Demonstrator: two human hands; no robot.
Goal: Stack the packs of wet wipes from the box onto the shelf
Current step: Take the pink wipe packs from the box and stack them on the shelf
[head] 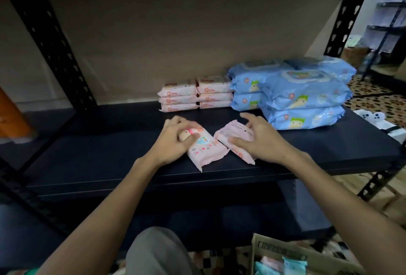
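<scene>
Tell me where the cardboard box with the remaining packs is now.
The cardboard box sits at the bottom right of the head view, on the floor below the shelf, under the right forearm.

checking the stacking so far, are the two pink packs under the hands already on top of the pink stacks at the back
No, both pink packs lie flat on the shelf near its front edge.

Both bare arms reach forward, the left hand palm-down with fingers curled over a pack, the right hand spread, fingers gripping another pack.
</scene>
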